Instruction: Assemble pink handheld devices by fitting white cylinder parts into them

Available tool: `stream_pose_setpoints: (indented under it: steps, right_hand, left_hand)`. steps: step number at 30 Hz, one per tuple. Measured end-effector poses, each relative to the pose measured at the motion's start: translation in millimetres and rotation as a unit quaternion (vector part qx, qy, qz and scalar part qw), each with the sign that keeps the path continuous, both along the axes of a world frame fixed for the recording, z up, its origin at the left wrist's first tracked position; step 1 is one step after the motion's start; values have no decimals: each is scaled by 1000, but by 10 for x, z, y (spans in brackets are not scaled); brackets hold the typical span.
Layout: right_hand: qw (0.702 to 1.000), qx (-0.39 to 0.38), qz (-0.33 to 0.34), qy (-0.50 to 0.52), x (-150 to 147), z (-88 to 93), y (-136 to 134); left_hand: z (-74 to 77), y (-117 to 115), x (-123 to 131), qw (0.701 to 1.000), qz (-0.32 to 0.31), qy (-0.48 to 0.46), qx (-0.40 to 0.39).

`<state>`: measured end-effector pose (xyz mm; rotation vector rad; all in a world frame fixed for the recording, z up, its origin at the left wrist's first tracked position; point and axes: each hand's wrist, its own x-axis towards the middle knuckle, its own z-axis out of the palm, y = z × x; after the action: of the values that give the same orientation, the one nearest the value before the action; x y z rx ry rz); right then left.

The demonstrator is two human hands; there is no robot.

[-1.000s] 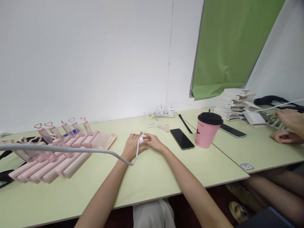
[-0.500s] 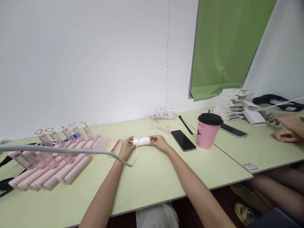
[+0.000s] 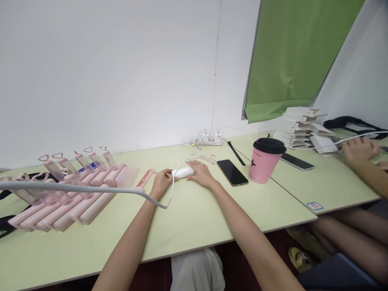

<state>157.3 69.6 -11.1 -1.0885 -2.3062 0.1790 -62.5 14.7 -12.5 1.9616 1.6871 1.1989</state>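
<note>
A short white cylinder (image 3: 181,173) lies crosswise on the pale green table between my hands. My left hand (image 3: 163,180) is closed on its left end with thumb and fingers. My right hand (image 3: 201,173) rests at its right end, fingers stretched out and thumb near the end. Just left of my left hand lies a flat pink part (image 3: 145,178). Beyond my right hand are a small clear tube (image 3: 208,160) and a tiny pink piece (image 3: 213,156). A white cable (image 3: 173,190) hangs close to the camera and crosses in front of the cylinder.
At left stand several clear tubes with heart loops (image 3: 50,166) beside pink cylinders (image 3: 65,208). Right of me are a phone (image 3: 233,172), a black strap (image 3: 236,153), a pink cup (image 3: 263,165) and another phone (image 3: 298,162). White boxes (image 3: 298,127) and another person's hand (image 3: 360,149) are farther right.
My right hand's fingers have lifted from a pinch and stretched out over the cylinder's right end. The cylinder tilts slightly more. The other person's hands have moved apart.
</note>
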Motion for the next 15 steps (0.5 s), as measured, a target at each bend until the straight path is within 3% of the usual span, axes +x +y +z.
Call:
stream_pose_setpoints:
  steps: [3,15]
  right_hand:
    - [999,-7,40,16,-49,-43,0]
    - [998,-11,39,42,-15,-56,27]
  left_hand:
    - [14,-18,37,1000,-7,-16,-5]
    - [9,-21,50,997,-43,-60,-5]
